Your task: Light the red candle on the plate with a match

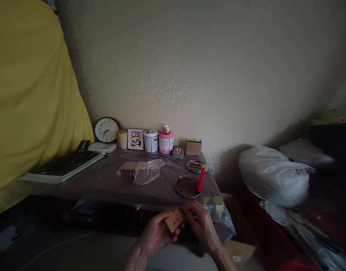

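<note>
Fingers of the left hand (157,233) and right hand (202,226) pinched a small box (174,220) — a red candle (201,180) lay across a dish (187,186) on the table (105,180).

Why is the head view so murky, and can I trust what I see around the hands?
Head view: dim room light, with deep shadow under the table and along the lower edge; the right side is smeared by blur around the white bag; wide-lens bending at the edges. The left hand and right hand holding the small tan box are dark but readable.

Cluttered home room: clock (106,130), framed picture (135,139).
</note>
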A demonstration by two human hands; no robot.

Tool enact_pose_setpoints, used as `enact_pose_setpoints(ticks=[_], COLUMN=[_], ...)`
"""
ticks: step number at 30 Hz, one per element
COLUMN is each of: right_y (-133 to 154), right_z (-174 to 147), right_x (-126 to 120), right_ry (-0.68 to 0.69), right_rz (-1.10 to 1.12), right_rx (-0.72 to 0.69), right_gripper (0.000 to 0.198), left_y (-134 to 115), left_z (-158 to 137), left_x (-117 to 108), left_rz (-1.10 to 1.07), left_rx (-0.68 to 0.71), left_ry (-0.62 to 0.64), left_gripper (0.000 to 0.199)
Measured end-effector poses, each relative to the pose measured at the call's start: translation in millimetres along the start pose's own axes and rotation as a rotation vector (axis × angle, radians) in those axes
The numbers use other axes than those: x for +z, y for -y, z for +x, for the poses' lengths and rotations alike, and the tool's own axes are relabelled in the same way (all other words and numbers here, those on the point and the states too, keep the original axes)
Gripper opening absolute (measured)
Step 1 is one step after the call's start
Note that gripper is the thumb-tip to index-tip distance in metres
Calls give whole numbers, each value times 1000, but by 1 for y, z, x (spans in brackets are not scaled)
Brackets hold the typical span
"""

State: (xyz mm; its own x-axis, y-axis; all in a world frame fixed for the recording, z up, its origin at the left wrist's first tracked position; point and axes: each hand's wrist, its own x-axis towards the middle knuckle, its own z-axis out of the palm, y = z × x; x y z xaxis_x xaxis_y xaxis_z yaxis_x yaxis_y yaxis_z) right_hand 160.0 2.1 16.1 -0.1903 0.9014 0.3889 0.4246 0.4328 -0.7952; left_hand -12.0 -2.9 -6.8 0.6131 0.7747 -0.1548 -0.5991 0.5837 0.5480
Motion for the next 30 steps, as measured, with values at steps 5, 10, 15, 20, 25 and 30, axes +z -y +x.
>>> enact_pose_setpoints(ticks=[5, 10, 15, 20, 25, 30], right_y=[4, 2, 0, 1, 2, 0], right_z=[-1, -3, -4, -5, -5, -5], right_x=[-3, -4, -7, -10, -13, -13], right_ry=[109, 161, 199, 227, 286, 316], right_rz=[-239, -332, -361, -359, -410, -458], right_rx=[-156, -168, -169, -208, -274, -319], right_gripper=[20, 20, 17, 16, 17, 15], left_y=[1, 0, 0, 2, 1, 1], left_z=[1, 0, 0, 2, 1, 1], left_x=[-1, -1, -3, -6, -7, -8], left_rz=[38, 62, 82, 89, 93, 95], left_rx=[-31, -63, -91, -98, -124, -141], left_ry=[-8, -27, -33, -32, -30, -41], left_gripper=[32, 31, 34, 34, 33, 28])
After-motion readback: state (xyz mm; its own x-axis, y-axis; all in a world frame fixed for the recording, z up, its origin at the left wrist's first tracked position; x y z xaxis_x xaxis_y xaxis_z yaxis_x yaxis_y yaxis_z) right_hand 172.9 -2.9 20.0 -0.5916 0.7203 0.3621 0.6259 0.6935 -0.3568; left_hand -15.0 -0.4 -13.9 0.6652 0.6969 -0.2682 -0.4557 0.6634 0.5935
